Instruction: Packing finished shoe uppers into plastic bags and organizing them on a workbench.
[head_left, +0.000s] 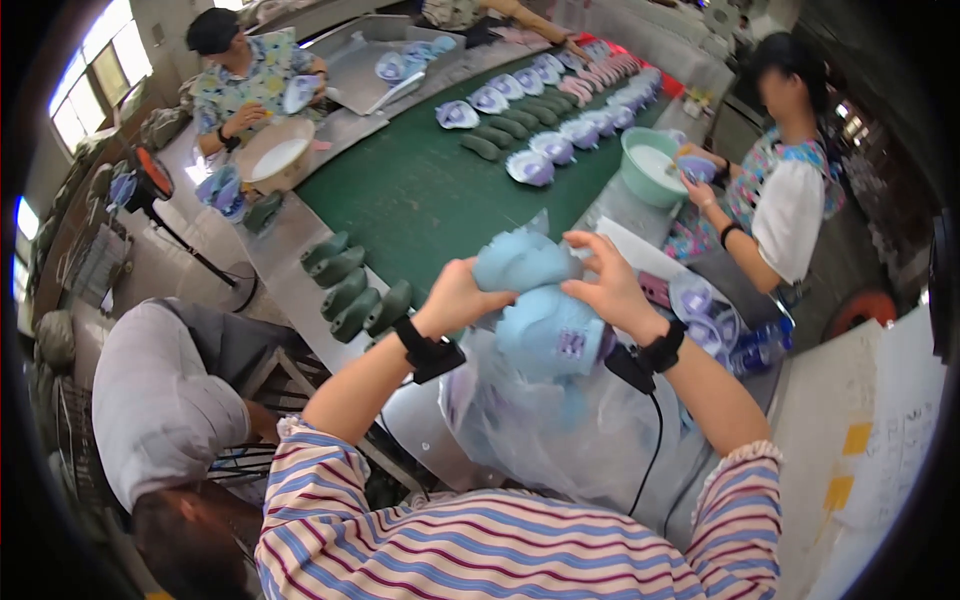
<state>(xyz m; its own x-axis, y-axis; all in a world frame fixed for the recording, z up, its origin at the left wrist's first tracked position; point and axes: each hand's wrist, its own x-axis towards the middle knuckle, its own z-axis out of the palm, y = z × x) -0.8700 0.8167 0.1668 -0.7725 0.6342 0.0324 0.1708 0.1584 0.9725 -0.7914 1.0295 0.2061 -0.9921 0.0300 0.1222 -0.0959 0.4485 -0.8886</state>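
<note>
In front of my chest, I grip a light blue rounded moulded piece (pixel 525 258) with scalloped edges between both hands. My left hand (pixel 462 298) closes on its left side, thumb pressed along its lower edge. My right hand (pixel 612 290) pinches its right side, with fingers bent over the top. Just below sits a second light blue moulded piece (pixel 548 335) with a small purple patch; I cannot tell whether the two are joined. Under them lies a clear plastic bag (pixel 520 430) with more pale blue and purple shapes inside.
Rows of purple-white and dark green pieces lie on a green belt (pixel 400 180). Several dark green pieces (pixel 350 300) line its left edge. Co-workers sit left and right beside a beige basin (pixel 275 155) and a mint basin (pixel 650 168). Another person (pixel 165 400) bends at my left.
</note>
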